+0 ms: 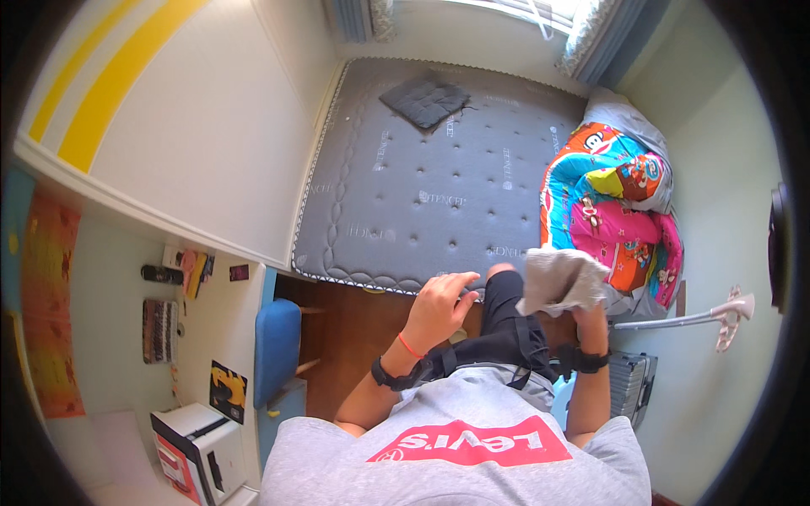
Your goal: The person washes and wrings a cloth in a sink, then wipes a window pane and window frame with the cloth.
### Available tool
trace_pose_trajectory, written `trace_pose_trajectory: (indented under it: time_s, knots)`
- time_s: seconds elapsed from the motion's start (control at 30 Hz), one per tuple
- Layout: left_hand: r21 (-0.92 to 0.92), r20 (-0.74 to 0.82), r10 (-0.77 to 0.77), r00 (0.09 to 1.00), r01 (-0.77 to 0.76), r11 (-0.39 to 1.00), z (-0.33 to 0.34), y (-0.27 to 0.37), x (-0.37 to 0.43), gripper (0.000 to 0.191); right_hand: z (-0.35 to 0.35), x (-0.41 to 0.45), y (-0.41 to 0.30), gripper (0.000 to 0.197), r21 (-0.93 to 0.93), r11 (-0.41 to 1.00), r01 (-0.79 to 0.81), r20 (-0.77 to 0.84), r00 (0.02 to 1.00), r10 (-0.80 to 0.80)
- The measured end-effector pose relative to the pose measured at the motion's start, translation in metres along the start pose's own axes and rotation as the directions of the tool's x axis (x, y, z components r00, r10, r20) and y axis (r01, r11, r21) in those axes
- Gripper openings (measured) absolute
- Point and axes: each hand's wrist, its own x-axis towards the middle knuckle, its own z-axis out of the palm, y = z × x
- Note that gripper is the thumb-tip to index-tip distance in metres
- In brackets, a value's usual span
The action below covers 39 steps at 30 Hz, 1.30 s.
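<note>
My right hand (588, 319) grips a crumpled beige cloth (560, 281), which covers most of its fingers. The cloth hangs beside the bundled quilt (614, 221) with its bright cartoon print, at the near right corner of the bed. My left hand (438, 308) is raised, fingers somewhat apart and holding nothing. It appears over the near edge of a bare grey mattress (405, 221); whether it touches the mattress cannot be told. Toward the window, a dark grey tufted seat pad (425, 101) lies on the mattress. My bent knee (502, 271) is at the near mattress edge.
A white cabinet (209, 126) flanks the mattress on the left. Below it, a blue chair (277, 351) stands by a desk carrying a white boxy machine (218, 455). On the right are a pole with a pinkish hooked head (734, 313) and a silver suitcase (626, 379).
</note>
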Motion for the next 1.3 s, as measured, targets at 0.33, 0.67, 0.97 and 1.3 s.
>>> trace_pose_trajectory:
  time_s: [0.33,0.67,0.97,1.3]
  knots:
    - [-0.082,0.258,-0.037,0.965,0.06,0.995,0.035,-0.009,0.033,0.025,-0.129,-0.013,0.018,0.039,-0.272,0.932,-0.24,-0.328,0.934,0.145]
    - [-0.136,0.238,-0.224,0.945,0.261,0.956,0.126,-0.101,0.176,0.018,-0.139,0.122,0.146,0.049,-0.166,0.968,-0.189,-0.214,0.965,0.152]
    - [0.0,0.295,-0.368,0.882,0.385,0.923,0.085,0.011,0.428,0.016,-0.236,0.397,0.074,0.053,0.041,0.98,-0.196,-0.093,0.976,0.199]
    - [0.136,0.11,-0.418,0.902,0.403,0.905,-0.026,0.134,0.592,0.015,-0.201,0.594,-0.147,0.045,0.901,0.228,-0.369,0.365,0.929,0.059]
